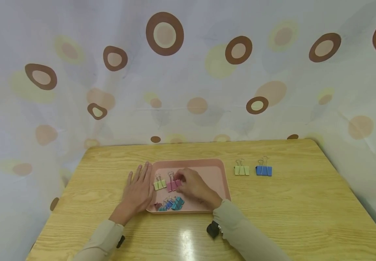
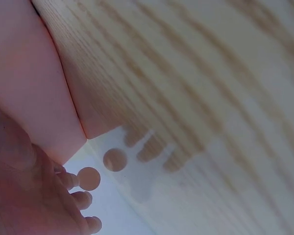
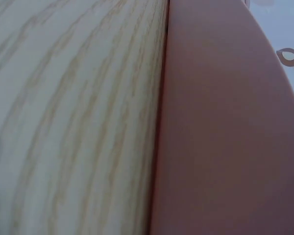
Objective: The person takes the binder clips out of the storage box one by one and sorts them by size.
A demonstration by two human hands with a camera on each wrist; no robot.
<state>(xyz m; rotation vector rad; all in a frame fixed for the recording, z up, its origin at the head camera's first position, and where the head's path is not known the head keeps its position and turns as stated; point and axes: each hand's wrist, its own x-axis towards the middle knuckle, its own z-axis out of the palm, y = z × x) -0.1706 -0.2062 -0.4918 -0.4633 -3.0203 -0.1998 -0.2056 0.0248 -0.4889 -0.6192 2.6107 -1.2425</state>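
A pink tray (image 1: 212,177) lies on the wooden table, its outer wall filling much of the right wrist view. My left hand (image 1: 137,192) rests along the tray's left edge with fingers stretched out; in the left wrist view that hand (image 2: 34,191) is beside the tray wall (image 2: 29,73). Inside the tray, my right hand (image 1: 192,185) pinches the right end of a pink binder clip (image 1: 171,186), its handles standing up. Left of it is a yellow-green binder clip (image 1: 160,185). Several smaller clips, including a teal binder clip (image 1: 177,203), bunch at the tray's front left corner.
Right of the tray, another yellow-green binder clip (image 1: 241,170) and a large blue binder clip (image 1: 264,170) stand on the table (image 1: 299,210). A patterned curtain (image 1: 188,83) hangs behind the table and along its sides.
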